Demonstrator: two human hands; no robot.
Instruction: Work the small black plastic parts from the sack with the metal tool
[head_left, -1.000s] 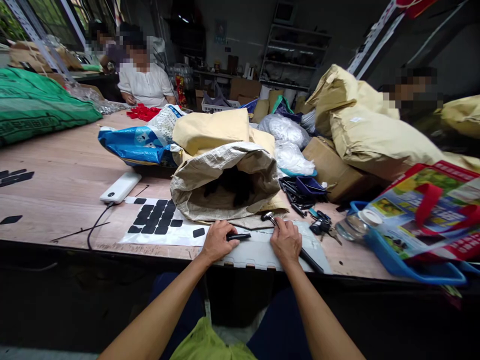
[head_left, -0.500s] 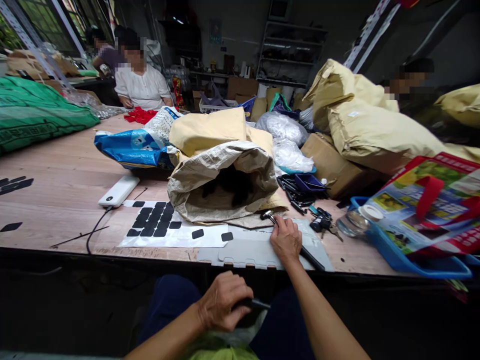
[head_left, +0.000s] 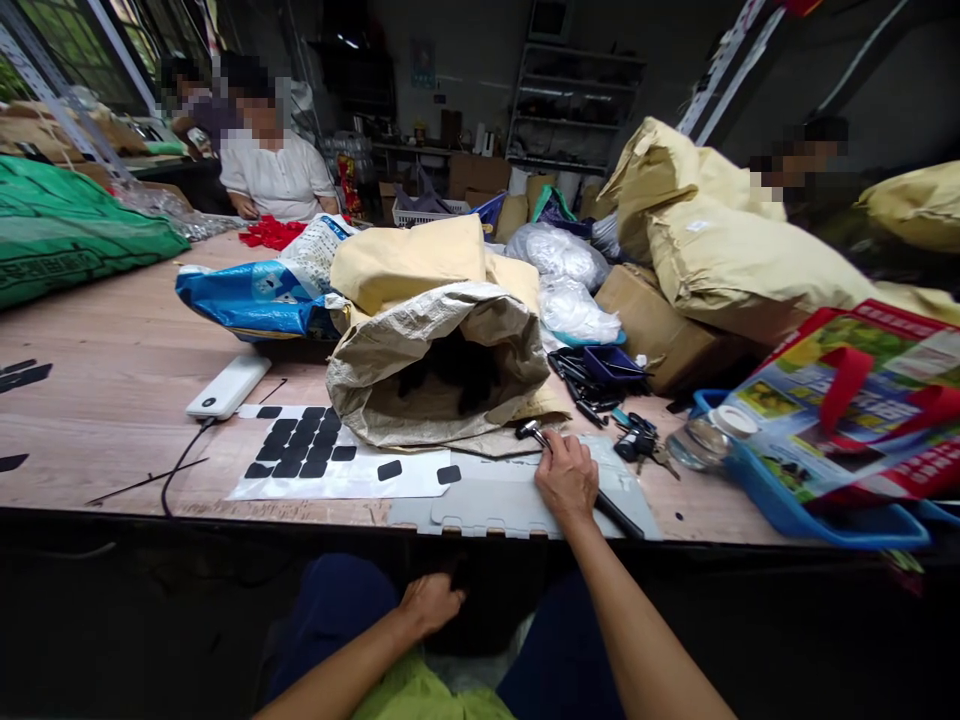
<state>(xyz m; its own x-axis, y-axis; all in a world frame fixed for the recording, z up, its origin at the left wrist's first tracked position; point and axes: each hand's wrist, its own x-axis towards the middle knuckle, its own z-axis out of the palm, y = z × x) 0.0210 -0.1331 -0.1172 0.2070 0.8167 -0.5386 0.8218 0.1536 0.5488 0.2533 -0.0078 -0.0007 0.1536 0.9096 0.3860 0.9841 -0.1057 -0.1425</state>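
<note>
My right hand (head_left: 568, 478) rests on the grey board (head_left: 491, 497) at the table's front edge, its fingers closed round the shaft of a hammer (head_left: 619, 514). The metal head points left, and the black handle sticks out to the right behind the hand. Below the table edge, over my lap, my left hand (head_left: 433, 604) is closed, with most fingers turned down into shadow; whatever it holds is hidden. Just beyond the hammer lies an open woven sack (head_left: 360, 400) with dark things inside. Left of the board, a white sheet (head_left: 405, 485) carries black rounded pads (head_left: 300, 445).
A white power bank (head_left: 229, 388) with a cable lies on the left. Keys (head_left: 656, 455), a jar (head_left: 701, 440) and a blue basket (head_left: 825, 515) with a printed bag are on the right. Full sacks (head_left: 750, 250) stand behind. Co-workers sit across the table.
My left hand has dropped lower and farther under the table edge, and the dark rod-like thing in it is out of sight. My right hand stays on the hammer.
</note>
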